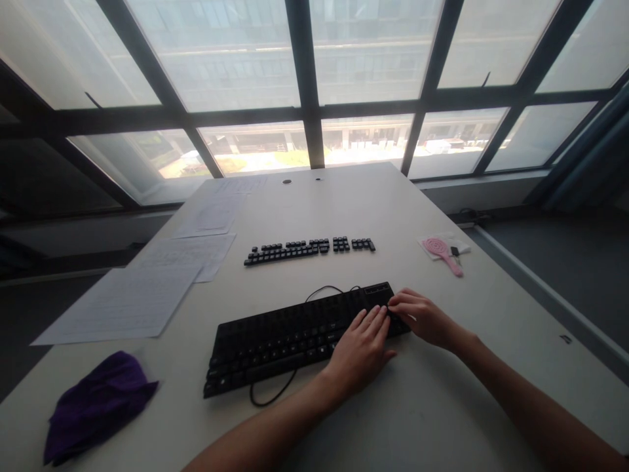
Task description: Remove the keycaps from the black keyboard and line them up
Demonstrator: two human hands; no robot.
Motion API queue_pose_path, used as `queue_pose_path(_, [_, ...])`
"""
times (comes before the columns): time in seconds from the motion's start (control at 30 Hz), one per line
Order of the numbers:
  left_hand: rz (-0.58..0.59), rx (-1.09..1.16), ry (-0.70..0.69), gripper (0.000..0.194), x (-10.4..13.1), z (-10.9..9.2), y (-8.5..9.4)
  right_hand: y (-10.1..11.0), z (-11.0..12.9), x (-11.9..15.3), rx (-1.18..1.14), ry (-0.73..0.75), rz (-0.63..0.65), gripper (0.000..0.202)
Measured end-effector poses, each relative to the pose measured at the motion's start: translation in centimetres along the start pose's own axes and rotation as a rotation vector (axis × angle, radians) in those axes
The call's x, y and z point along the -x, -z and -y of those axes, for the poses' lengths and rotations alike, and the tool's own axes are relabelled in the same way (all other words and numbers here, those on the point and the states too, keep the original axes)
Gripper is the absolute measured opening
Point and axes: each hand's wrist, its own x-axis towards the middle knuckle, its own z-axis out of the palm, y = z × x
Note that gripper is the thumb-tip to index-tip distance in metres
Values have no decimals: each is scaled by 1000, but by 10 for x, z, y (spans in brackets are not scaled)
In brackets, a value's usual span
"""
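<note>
A black keyboard lies at a slant on the white table, its upper rows bare of keycaps and its lower rows still fitted with them. My left hand rests on the right part of the keyboard, fingers stretched out and fairly flat. At the number pad end, my right hand has its thumb and fingertips pinched together, close to the left fingertips. Whatever sits in that pinch is too small and dark to make out. Behind the keyboard, loose black keycaps stand in rows and small groups.
Printed sheets of paper overlap along the left side of the table. A purple cloth lies at the near left. Toward the right are a pink hairbrush and clear plastic wrapping. The keyboard's black cable loops out in front.
</note>
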Motion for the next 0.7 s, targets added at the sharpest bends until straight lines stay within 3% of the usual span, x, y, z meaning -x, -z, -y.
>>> queue_pose_path(0.23, [8, 5, -3, 63, 0, 1, -1, 0, 4, 10, 125, -90, -1, 42])
queue_pose_path(0.7, [-7, 14, 3, 61, 0, 0, -1, 7, 7, 1, 247, -145, 106, 40])
